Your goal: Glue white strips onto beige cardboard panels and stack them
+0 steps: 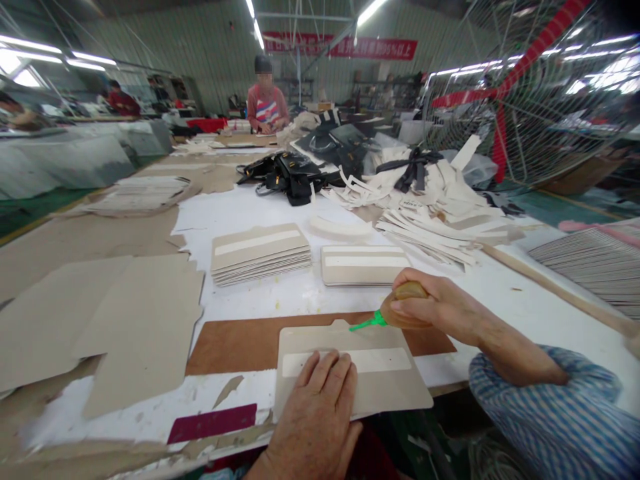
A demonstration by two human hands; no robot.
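Observation:
My right hand [425,300] is wrapped round an amber glue bottle [407,298] with a green nozzle [367,322]. The nozzle tip points down at the top edge of a beige panel [380,389], near its small tab; whether it touches cannot be made out. Across the panel runs a pale strip [380,361]. Fingers stretched out, my left hand [323,393] lies flat on the panel's lower left part and covers one end of the strip. Beneath the panel's upper part is a brown leather piece [230,343], sticking out to both sides.
Beyond the leather stand a stack of beige panels [260,250] and a smaller stack [365,263]. Large beige sheets [145,320] lie left, a maroon strip [213,423] in front. Farther back are black bag pieces [285,173] and pale strips [425,227]. A co-worker [267,107] is at the far end.

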